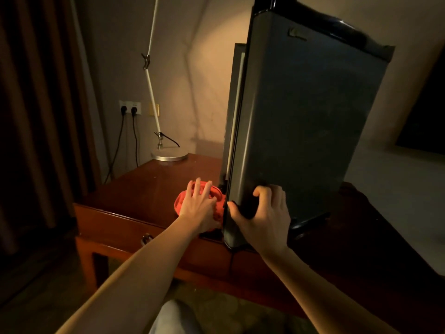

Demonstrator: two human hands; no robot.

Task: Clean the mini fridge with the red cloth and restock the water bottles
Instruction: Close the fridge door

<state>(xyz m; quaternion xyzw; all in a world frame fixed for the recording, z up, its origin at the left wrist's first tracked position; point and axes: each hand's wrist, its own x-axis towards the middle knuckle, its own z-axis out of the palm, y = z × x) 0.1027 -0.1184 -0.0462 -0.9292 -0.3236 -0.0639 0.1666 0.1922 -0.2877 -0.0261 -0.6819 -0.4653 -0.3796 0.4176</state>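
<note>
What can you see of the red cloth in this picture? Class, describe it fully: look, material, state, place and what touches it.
The red cloth is a soft, crumpled fabric bunched into a low heap, orange-red in the dim light. It lies on the wooden table, right beside the lower front corner of the mini fridge, whose door edge hides its right side. The left hand rests on top with fingers spread, covering much of it. Its full size and any pattern cannot be told.

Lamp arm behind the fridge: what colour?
White lamp arm, silver round base; head view.
</note>
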